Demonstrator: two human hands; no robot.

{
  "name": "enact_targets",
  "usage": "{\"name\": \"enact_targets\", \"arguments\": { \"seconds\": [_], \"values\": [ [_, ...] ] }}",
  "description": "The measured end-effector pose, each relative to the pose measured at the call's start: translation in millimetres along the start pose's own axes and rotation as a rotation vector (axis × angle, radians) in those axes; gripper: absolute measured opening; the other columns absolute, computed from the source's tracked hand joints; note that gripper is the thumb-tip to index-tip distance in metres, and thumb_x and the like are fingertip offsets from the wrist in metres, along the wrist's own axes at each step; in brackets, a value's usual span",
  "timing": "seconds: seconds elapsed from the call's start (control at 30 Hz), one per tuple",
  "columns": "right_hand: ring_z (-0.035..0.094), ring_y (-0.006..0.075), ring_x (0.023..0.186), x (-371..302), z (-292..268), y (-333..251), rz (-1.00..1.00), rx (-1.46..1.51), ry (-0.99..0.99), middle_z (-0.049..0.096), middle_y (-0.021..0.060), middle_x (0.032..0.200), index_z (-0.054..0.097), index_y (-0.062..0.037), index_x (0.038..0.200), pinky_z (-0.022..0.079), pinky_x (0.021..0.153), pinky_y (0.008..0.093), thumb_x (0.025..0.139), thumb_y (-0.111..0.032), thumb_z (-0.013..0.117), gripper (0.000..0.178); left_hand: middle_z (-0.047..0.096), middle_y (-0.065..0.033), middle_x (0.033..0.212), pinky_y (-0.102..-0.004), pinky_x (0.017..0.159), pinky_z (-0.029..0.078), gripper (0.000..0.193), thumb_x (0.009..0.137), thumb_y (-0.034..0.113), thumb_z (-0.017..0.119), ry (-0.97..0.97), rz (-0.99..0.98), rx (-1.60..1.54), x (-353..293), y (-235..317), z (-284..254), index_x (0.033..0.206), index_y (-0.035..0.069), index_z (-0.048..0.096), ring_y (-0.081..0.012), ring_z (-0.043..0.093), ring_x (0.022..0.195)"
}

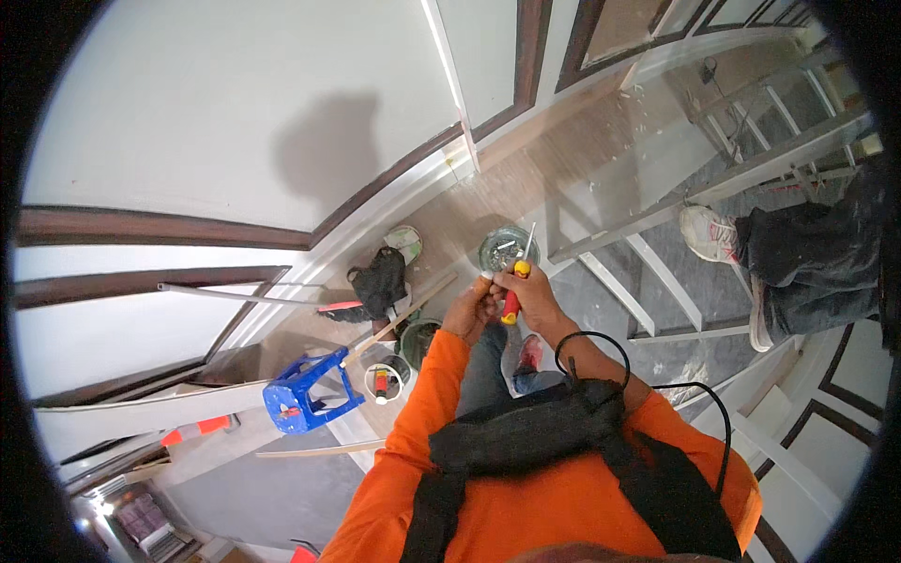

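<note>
A screwdriver [511, 305] with a red and yellow handle is gripped in my right hand [539, 295], its metal shaft pointing up and away from me. Close beside it on the left, my left hand [468, 311] has its fingertips pinched together. Whatever they hold, if anything, is too small to make out. Just beyond both hands sits a round tub [489, 246] with small loose pieces inside, partly covered by the screwdriver and my right hand.
A white bucket [369, 380] holding a red-yellow tool stands left of my left arm, beside a blue plastic stool [310, 392]. A black bag [380, 281] lies near the panelled wall [225, 103]. A metal ladder [713, 188] and another person's shoe [706, 235] are at right.
</note>
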State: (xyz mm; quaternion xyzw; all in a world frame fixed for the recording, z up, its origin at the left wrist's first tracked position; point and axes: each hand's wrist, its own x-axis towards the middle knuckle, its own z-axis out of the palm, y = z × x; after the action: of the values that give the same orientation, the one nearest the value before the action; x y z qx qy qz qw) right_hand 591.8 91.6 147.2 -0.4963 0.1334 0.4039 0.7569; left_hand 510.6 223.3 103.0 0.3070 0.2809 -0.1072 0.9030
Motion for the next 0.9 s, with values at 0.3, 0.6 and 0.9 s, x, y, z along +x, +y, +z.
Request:
{"name": "enact_targets", "arguments": {
  "seconds": [0.3,0.6,0.9],
  "values": [
    [0.062,0.0173,0.059,115,30,-43,-0.077,0.022,0.077,0.063,0.0078,0.071,0.059,-0.0041,0.085,0.052,0.054,0.0305,0.082,-0.011,0.07,0.013,0.058,0.0029,0.084,-0.0235,0.063,0.041,0.023,0.096,0.032,0.057,-0.026,0.036,0.062,104,86,-11,0.1,0.01,0.062,-0.0077,0.053,0.073],
    [0.057,0.0113,0.062,226,43,-58,-0.168,-0.035,0.363,0.057,0.0021,0.076,0.055,-0.0045,0.089,0.049,0.056,0.0259,0.079,-0.009,0.073,0.022,0.068,-0.0033,0.086,-0.0217,0.054,0.039,0.033,0.095,0.035,0.06,0.263,0.076,0.374,186,145,-10,0.103,0.004,0.067,-0.0077,0.053,0.063],
    [0.061,0.0134,0.07,242,47,-67,-0.245,-0.197,0.253,0.061,0.0052,0.08,0.056,-0.0028,0.093,0.051,0.063,0.0283,0.081,-0.013,0.072,0.022,0.065,-0.0022,0.084,-0.0212,0.056,0.039,0.017,0.093,0.019,0.059,0.386,0.22,0.59,196,161,-4,0.102,0.006,0.066,-0.007,0.051,0.065]
  ]
}}
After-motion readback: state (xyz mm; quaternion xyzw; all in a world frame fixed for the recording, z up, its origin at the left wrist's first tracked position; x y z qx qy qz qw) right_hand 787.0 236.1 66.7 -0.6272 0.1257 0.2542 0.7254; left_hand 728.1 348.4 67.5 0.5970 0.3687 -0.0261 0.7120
